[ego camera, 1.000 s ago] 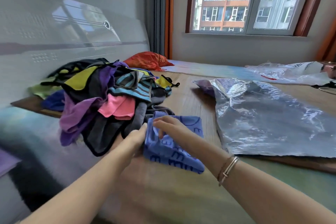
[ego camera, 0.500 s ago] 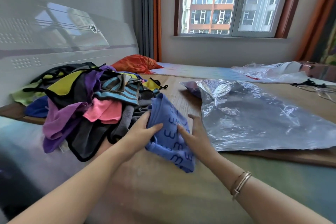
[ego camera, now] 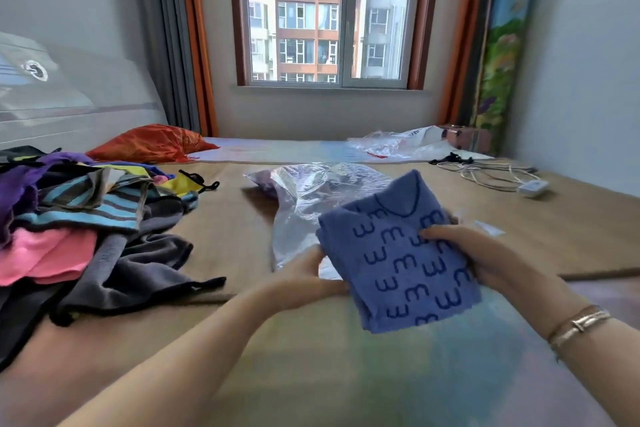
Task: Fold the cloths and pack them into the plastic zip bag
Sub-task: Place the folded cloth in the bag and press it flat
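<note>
From the head camera, I have the folded blue terry cloth with dark letter-like marks (ego camera: pixel 401 260) lifted in front of me, directly over the near end of the crinkled clear plastic zip bag (ego camera: pixel 304 205), which lies flat on the tan woven mat (ego camera: pixel 228 229). My left hand (ego camera: pixel 304 283) grips the cloth's left edge, fingers curled under it. My right hand (ego camera: pixel 474 253) grasps the right edge, thumb on top and fingers beneath.

I judge the cloth light, soft and floppy; it will sag and unfold unless I support it at both side edges as now, so I would keep it pinched through all the layers. The bag looks thin and slippery, and I cannot see where its mouth is.

To my left sits the loose heap of unfolded cloths in purple, pink, grey and blue stripes (ego camera: pixel 79 225), well apart from the bag.
</note>
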The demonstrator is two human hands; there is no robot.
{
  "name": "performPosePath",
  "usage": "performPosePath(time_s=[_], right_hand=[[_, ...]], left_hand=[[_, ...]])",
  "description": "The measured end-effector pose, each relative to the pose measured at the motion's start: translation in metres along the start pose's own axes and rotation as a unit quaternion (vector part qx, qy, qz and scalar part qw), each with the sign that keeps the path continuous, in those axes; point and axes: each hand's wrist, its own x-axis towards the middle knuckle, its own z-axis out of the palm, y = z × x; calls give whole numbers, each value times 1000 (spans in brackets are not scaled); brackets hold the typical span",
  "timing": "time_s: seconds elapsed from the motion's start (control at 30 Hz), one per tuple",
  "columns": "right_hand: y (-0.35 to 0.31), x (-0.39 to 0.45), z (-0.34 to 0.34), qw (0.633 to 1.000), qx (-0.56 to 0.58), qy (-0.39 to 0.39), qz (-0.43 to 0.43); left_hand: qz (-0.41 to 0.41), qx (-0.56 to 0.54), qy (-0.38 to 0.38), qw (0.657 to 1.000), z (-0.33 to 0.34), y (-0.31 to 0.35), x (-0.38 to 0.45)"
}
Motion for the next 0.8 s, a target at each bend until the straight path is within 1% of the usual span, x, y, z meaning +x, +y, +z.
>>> performPosePath(time_s=[0.03, 0.07, 0.1, 0.13, 0.17, 0.2, 0.3, 0.33, 0.37, 0.47, 0.5, 0.53, 0.57, 0.6, 0.67, 0.7, 0.8], right_hand=[[-2, -5, -13, 998, -60, 9, -17], [-5, -10, -24, 992, -125, 6, -33], [-8, -13, -32, 980, -192, 1, -49], [-11, -16, -39, 963, -259, -6, -68], [-13, -17, -45, 944, -321, -9, -82], [-14, -17, -49, 924, -369, -8, -98], [-10, -11, -54, 875, -455, -6, -163], [-6, -7, -53, 853, -483, 4, -195], [-1, -3, -50, 818, -526, 27, -229], [12, 8, -41, 684, -635, 106, -343], [15, 10, -35, 654, -649, 118, -369], [17, 10, -28, 637, -657, 124, -383], [19, 10, -20, 635, -659, 129, -381], [19, 8, -12, 647, -657, 130, -365], [19, 5, 2, 684, -639, 147, -321], [20, 4, 7, 696, -629, 158, -307], [21, 5, 15, 713, -620, 167, -281]], left_hand=[[19, 127, -12, 992, 9, -4, 10], [34, 242, -10, 970, 16, -8, 20], [33, 327, 0, 944, 21, -11, 29], [25, 372, 13, 928, 25, -12, 37], [20, 382, 26, 924, 28, -14, 44], [20, 375, 34, 926, 29, -15, 50], [-11, 283, 36, 958, 27, -20, 60], [-24, 262, 34, 964, 25, -22, 61], [-31, 252, 35, 967, 23, -25, 63], [-29, 236, 41, 971, 18, -33, 64], [-22, 238, 41, 970, 17, -33, 63], [-10, 247, 43, 968, 17, -32, 61], [3, 260, 47, 964, 18, -30, 59], [11, 274, 53, 960, 20, -28, 55], [15, 286, 69, 956, 25, -27, 49], [12, 281, 71, 957, 27, -29, 47], [13, 281, 64, 958, 27, -34, 39]])
